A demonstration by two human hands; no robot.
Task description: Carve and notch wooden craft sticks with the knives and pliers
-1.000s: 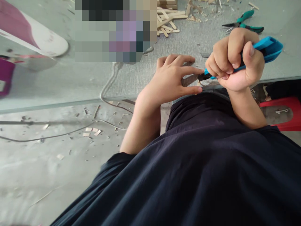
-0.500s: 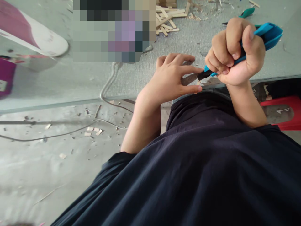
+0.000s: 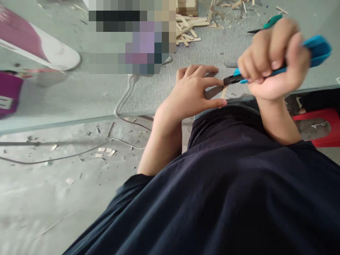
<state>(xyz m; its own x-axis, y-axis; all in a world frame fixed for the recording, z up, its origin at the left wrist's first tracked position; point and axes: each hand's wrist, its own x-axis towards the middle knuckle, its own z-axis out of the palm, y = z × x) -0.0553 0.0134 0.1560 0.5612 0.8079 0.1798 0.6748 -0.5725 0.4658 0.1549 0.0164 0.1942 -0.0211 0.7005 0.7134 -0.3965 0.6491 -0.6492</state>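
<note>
My right hand [image 3: 276,62] is wrapped around a blue-and-black utility knife [image 3: 317,49], its handle sticking out past the thumb side. The dark tip of the knife points left and down, close to my left index fingertip. My left hand [image 3: 195,86] rests on the table edge with fingers spread and thumb stretched out. A short piece of wooden craft stick [image 3: 224,92] lies between the left thumb and index tips, near the knife's tip. Whether the blade touches it I cannot tell. Just beyond sits a flat grey metal strip [image 3: 230,64].
Loose craft sticks [image 3: 187,32] are heaped at the back, with shavings beside them. Green-handled pliers or cutters [image 3: 272,22] lie behind my right hand. A white cable [image 3: 122,97] hangs over the table edge. On the left are a pink-and-white bottle [image 3: 53,46] and a purple box [image 3: 9,94]. A red stool [image 3: 316,115] stands at right.
My right hand and the knife have shifted right and slightly down, pulling the tip back and uncovering more of the stick and the metal strip. My left hand has barely moved.
</note>
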